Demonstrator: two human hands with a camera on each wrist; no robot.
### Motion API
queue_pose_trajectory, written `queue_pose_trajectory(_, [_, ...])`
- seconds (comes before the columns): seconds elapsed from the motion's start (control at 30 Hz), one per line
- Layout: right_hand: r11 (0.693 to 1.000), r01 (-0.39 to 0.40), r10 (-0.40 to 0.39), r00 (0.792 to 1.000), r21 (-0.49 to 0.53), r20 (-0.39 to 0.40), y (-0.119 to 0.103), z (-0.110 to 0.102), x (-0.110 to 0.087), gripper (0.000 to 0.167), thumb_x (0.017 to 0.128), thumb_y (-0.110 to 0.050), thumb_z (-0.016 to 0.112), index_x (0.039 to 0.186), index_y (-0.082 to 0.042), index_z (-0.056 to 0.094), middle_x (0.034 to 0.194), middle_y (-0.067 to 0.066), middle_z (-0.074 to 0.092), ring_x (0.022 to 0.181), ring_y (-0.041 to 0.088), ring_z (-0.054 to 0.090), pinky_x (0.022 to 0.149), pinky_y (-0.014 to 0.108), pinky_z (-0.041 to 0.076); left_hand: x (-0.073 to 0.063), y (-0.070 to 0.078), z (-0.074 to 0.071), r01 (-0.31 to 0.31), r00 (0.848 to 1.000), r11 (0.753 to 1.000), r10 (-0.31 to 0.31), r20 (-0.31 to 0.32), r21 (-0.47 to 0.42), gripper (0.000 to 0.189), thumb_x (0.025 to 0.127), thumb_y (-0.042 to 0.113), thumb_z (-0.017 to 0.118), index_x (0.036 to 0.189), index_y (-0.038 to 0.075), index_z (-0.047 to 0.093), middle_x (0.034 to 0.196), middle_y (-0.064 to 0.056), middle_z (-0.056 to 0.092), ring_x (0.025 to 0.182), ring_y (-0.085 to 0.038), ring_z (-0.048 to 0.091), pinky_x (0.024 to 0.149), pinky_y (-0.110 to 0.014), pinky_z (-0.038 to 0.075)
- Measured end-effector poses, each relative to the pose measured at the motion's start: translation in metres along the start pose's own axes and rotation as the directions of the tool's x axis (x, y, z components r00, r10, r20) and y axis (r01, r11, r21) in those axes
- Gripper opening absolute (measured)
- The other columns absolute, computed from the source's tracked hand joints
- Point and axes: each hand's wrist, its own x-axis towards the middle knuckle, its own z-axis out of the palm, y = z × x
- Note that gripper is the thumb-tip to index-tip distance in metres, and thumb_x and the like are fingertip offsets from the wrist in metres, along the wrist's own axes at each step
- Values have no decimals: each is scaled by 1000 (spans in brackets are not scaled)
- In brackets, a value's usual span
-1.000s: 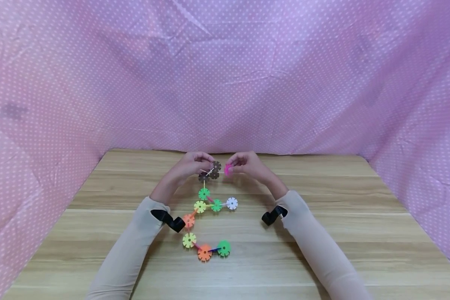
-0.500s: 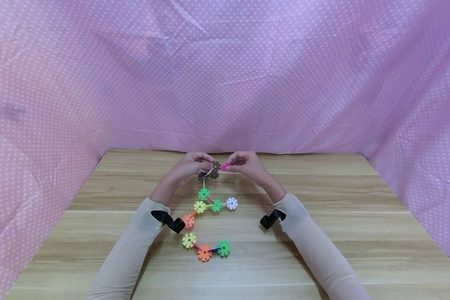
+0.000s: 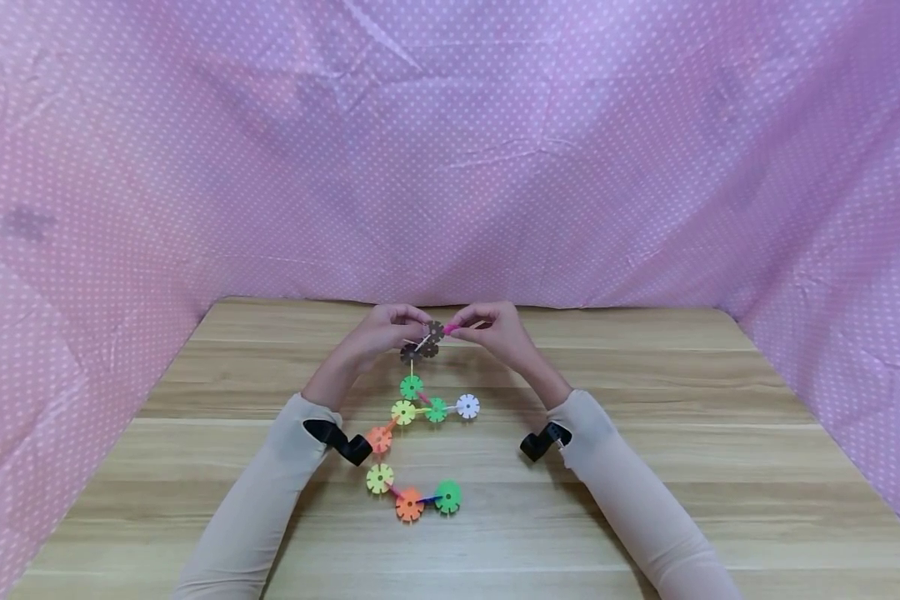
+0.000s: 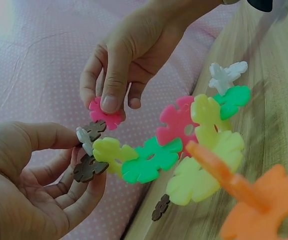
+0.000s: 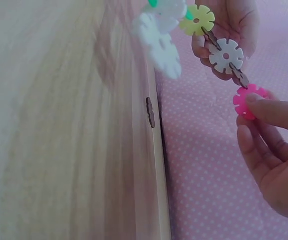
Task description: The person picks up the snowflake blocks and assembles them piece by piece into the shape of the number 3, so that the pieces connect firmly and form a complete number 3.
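Observation:
My left hand [image 3: 378,335] pinches the far end of a chain of slotted plastic snowflake discs, by a white disc [image 4: 84,141] set between two brown ones. Between the thumb and fingers of my right hand [image 3: 501,335] is a pink snowflake disc [image 5: 244,101]. Its edge meets the slotted rim of the end brown disc [image 3: 435,332]. From there the chain runs toward me through a green disc [image 3: 411,387], a yellow disc [image 3: 402,412] and an orange disc [image 3: 379,439]. A side branch ends in a white disc [image 3: 468,407].
A loose brown disc [image 5: 150,112] lies on the wooden table [image 3: 645,467] near its far edge, beneath the raised chain. The chain's near end is a green disc [image 3: 447,497]. Pink dotted cloth [image 3: 450,167] hangs behind the table.
My right hand has brought the pink disc leftward to the end brown disc, turning it more edge-on. The chain has shifted slightly right while my left hand keeps its grip.

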Motion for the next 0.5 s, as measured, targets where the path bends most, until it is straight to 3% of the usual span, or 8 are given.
queue_pose_trajectory(0.2, [1000, 18, -18, 999, -2, -40, -2, 2, -1, 13, 82, 3, 81, 94, 4, 78, 95, 21, 77, 79, 9, 71, 70, 24, 62, 0, 0, 1, -2, 1000, 1000, 2, 0, -11, 29, 97, 3, 64, 123, -9, 61, 96, 0, 71, 94, -19, 70, 76, -23, 58])
queue_pose_trajectory(0.5, [999, 13, -14, 999, -33, -32, -2, 3, -1, 10, 83, 1, 81, 92, 2, 78, 92, 19, 77, 78, 9, 70, 70, 23, 61, -1, 1, -1, -6, 1000, 1000, 6, -3, 13, 30, 96, 5, 66, 125, -5, 66, 97, -1, 73, 97, -23, 71, 78, -25, 58])
